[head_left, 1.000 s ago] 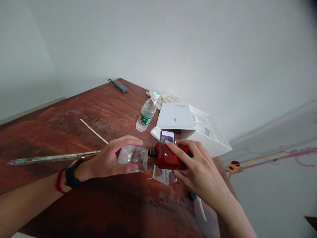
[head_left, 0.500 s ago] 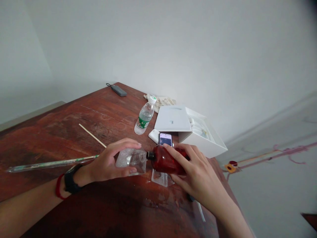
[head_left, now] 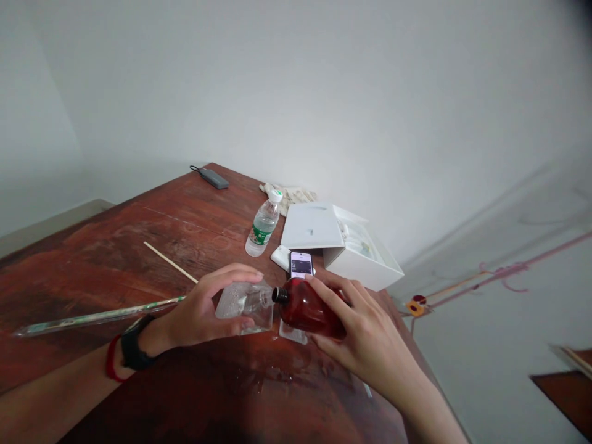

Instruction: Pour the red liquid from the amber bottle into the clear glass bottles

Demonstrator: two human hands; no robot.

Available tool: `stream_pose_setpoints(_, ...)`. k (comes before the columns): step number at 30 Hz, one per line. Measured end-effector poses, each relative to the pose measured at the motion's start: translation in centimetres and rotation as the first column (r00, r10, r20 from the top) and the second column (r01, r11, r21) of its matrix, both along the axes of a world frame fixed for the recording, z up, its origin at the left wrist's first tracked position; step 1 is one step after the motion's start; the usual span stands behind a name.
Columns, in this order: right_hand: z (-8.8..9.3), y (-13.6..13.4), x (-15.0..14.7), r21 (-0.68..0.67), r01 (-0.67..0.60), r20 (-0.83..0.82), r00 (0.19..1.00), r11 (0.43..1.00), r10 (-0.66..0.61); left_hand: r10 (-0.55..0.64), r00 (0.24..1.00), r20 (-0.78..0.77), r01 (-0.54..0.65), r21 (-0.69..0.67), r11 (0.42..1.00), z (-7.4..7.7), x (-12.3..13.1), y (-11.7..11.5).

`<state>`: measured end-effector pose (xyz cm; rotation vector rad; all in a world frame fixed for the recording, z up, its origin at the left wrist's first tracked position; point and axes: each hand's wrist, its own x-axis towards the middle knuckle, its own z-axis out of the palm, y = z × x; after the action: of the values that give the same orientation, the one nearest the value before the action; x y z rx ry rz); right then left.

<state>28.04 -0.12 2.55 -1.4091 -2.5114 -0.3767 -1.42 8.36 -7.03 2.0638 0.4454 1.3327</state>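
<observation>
We find right hand [head_left: 370,348] fingers wrapped round red bottle [head_left: 308,310] body (smooth, likely slippery); left hand [head_left: 198,307] fingers closed on clear packet [head_left: 244,307].

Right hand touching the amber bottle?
Touching. The head view shows the right hand with its fingers wrapped over the amber bottle.

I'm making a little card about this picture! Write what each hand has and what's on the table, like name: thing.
left hand: holds a clear container
right hand: holds a red bottle, its black neck beside the clear container
left wrist: watch and red band
table: reddish wood
on the table: water bottle, phone, white box, stick
</observation>
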Motion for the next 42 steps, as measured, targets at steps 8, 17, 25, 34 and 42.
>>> stream_pose_setpoints(8, -1.3, -1.6, -0.6, -0.073, 0.084, -0.134, 0.987, 0.994, -0.094, -0.029, 0.998, 0.048, 0.032, -0.060, 0.998, 0.3, 0.3, -0.5)
stream_pose_setpoints(17, -4.4, -2.8, -2.3, -0.218, 0.214, -0.436, 0.851, 0.952, -0.291, -0.058, 0.998, 0.031, 0.063, -0.207, 0.976, -0.8, 0.5, -0.4)
stream_pose_setpoints(25, -9.8, -3.5, -5.9, -0.314, 0.092, -0.811, 0.490, 0.945, -0.318, 0.071, 0.997, -0.016, -0.072, -0.338, 0.938, -2.1, 0.6, 0.6)
stream_pose_setpoints(34, -13.4, -3.0, -7.8, -0.346, -0.274, -0.903, 0.356, 0.898, -0.239, 0.135, 0.991, -0.018, -0.132, -0.363, 0.922, -4.5, 1.0, 2.7)
stream_pose_setpoints(42, -15.5, -2.3, -7.6, -0.280, -0.342, -0.937, 0.301, 0.897, -0.178, 0.131, 0.988, -0.076, -0.150, -0.357, 0.922, -6.0, 1.0, 2.6)
